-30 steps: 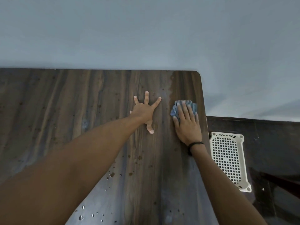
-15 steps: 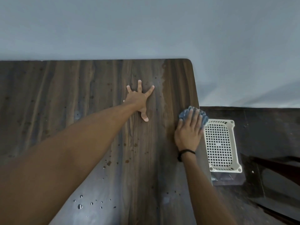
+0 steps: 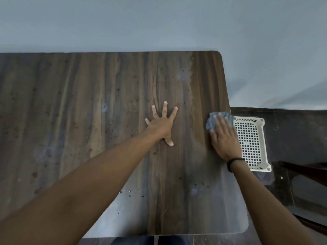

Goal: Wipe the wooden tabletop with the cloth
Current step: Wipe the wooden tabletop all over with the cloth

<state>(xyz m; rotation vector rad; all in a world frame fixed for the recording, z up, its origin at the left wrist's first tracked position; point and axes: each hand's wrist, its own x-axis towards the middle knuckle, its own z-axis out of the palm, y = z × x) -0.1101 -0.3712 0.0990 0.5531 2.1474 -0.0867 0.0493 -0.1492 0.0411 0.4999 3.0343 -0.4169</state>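
The right hand (image 3: 223,138), fingers straight, presses the bunched cloth (image 3: 211,119) at the right edge of the tabletop (image 3: 88,103); the left hand (image 3: 161,123) lies spread flat; the grain (image 3: 123,82) runs away from the person.

Cloth (image 3: 210,123) mostly beneath the right hand (image 3: 223,140); left end of tabletop (image 3: 88,103) beyond view

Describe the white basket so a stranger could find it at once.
Start at the wooden tabletop and follow its right edge to the right hand pressing a blue cloth. Just beyond, on the dark floor, lies the white basket: the only pale thing there, pierced by a grid of holes.
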